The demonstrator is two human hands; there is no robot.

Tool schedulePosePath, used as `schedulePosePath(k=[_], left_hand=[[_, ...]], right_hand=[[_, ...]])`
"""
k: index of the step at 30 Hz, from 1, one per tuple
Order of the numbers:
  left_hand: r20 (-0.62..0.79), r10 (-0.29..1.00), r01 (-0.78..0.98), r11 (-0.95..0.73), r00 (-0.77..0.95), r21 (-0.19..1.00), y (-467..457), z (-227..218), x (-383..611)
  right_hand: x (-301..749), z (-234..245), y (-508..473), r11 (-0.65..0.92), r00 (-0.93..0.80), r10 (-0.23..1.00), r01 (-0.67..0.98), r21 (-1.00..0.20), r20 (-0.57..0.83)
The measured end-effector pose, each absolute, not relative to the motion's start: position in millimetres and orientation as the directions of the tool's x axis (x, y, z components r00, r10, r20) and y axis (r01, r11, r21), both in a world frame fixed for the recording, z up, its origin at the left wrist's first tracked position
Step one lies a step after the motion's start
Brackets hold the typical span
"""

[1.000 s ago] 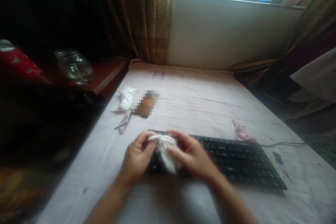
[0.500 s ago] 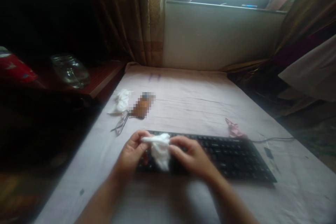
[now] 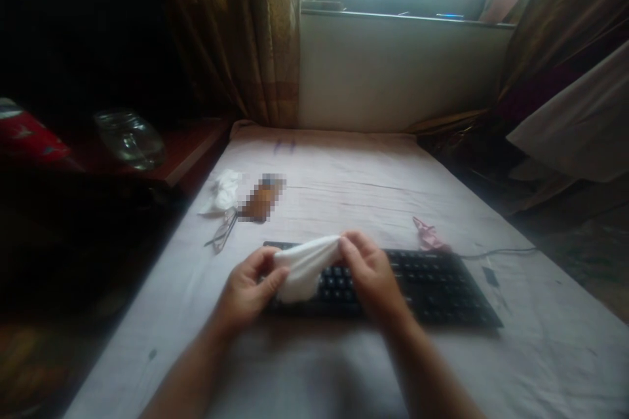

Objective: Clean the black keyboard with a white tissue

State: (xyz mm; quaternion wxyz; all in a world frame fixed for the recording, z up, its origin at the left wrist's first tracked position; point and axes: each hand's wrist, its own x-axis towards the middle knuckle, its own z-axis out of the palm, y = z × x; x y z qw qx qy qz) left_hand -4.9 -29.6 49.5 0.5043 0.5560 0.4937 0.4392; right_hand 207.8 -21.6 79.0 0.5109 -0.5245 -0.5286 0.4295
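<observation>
A thin white tissue (image 3: 301,273) is stretched between my two hands, above the left part of a black keyboard (image 3: 422,285). My left hand (image 3: 253,281) pinches its left edge between thumb and fingers. Its upper right corner is gripped by my right hand (image 3: 368,268), a little higher than the left. The tissue's loose lower part hangs over the keys and hides some of them. Whether it is paper or cloth I cannot tell for sure.
On the pale bedsheet (image 3: 339,177) lie eyeglasses (image 3: 223,232), a crumpled white wad (image 3: 227,190), a blurred-out brown object (image 3: 263,200) and a pink cloth (image 3: 431,236). A cable (image 3: 496,252) runs right from the keyboard. A glass jar (image 3: 132,141) lies on a wooden surface at left.
The bunched tissue has been pulled out wider between my hands. My right hand has moved up and to the right, while my left hand keeps its pinch. The view has shifted slightly.
</observation>
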Motion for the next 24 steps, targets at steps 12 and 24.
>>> schedulePosePath(k=[12, 24], left_hand=[[-0.097, 0.968, -0.063, 0.115, 0.233, 0.991, -29.7, 51.6, -2.3], [0.202, 0.969, 0.407, -0.129, -0.143, 0.904, -25.2, 44.5, -6.4]], right_hand=[[213.4, 73.8, -18.7, 0.09, 0.258, 0.958, 0.134, -0.987, 0.122], [220.8, 86.9, -25.0, 0.066, 0.252, 0.966, -0.001, -0.998, 0.064]])
